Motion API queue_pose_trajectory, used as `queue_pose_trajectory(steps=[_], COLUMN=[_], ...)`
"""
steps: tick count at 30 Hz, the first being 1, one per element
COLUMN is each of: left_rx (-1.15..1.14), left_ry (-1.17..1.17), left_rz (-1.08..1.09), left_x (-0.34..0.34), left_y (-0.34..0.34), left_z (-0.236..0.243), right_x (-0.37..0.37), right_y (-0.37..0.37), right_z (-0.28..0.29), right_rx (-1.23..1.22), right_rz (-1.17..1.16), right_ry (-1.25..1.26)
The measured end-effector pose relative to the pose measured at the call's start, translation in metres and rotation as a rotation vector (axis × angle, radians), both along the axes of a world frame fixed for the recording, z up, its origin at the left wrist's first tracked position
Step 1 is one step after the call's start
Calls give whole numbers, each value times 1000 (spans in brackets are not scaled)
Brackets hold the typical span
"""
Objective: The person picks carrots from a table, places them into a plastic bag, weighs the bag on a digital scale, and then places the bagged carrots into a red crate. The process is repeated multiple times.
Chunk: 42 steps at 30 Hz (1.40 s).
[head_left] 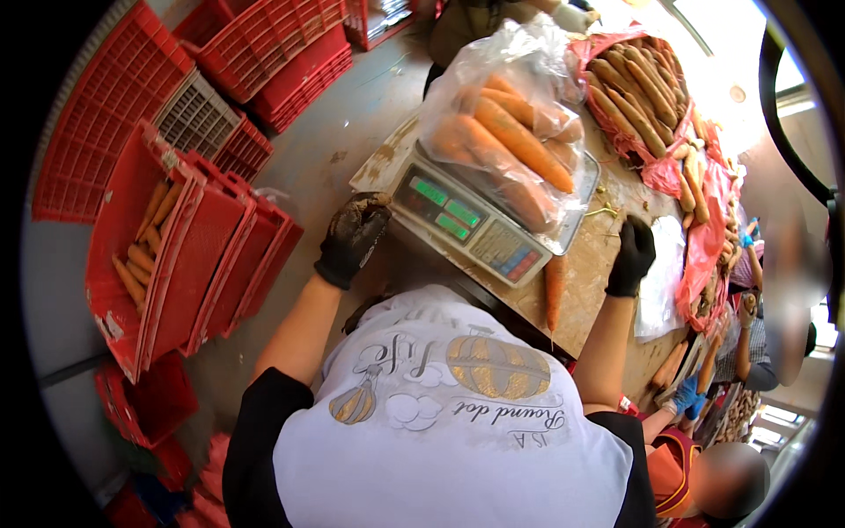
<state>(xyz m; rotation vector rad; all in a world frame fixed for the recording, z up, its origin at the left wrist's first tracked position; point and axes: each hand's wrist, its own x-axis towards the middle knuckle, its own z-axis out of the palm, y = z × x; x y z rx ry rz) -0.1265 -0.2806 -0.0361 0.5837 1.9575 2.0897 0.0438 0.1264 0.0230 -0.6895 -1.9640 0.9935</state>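
A digital scale (484, 238) with lit green displays stands on the worn table (576, 264). On its metal pan sits a clear plastic bag (528, 66) of large carrots (519, 141). My left hand (354, 236), in a black glove with soiled fingers, is curled closed beside the scale's near left corner, and I see nothing in it. Over the table right of the scale, my right hand (631, 255) is also black-gloved and curled like a loose fist, with no object showing. Between it and the scale lies a loose carrot (554, 290). A flat clear bag (660, 286) lies just right of that hand.
A pink sack (607, 123) of carrots stands open at the far right, more carrots spilling beside it. Red crates (224, 255) stack at the left, one holding carrots (145, 264). Other people work at the right; one wears blue gloves (687, 396).
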Motion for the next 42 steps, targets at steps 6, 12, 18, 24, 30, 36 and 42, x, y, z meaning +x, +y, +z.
queue_pose_trajectory(steps=[6,12,18,24,30,36,42], left_rx=[-118,-807,-848,-1060,-1166,-982,-691], left_ry=[1068,935,986,893,775,603,1292], left_rz=[-70,-123,-182,-329,-293,-385,-403], left_x=[-7,-79,-72,-61,-61,-78,-29], left_y=[116,207,214,226,244,249,226], left_z=[118,54,61,105,90,51,144], right_x=[-135,-186,-140,-123,-86,-63,-24], right_y=[-76,-41,18,61,148,135,82], right_z=[58,62,72,51,44,53,46], right_rx=[193,923,1064,1102,935,782,0], right_rz=[626,649,664,631,487,462,497], right_ry=[-171,-804,-882,-814,-824,-580,-56])
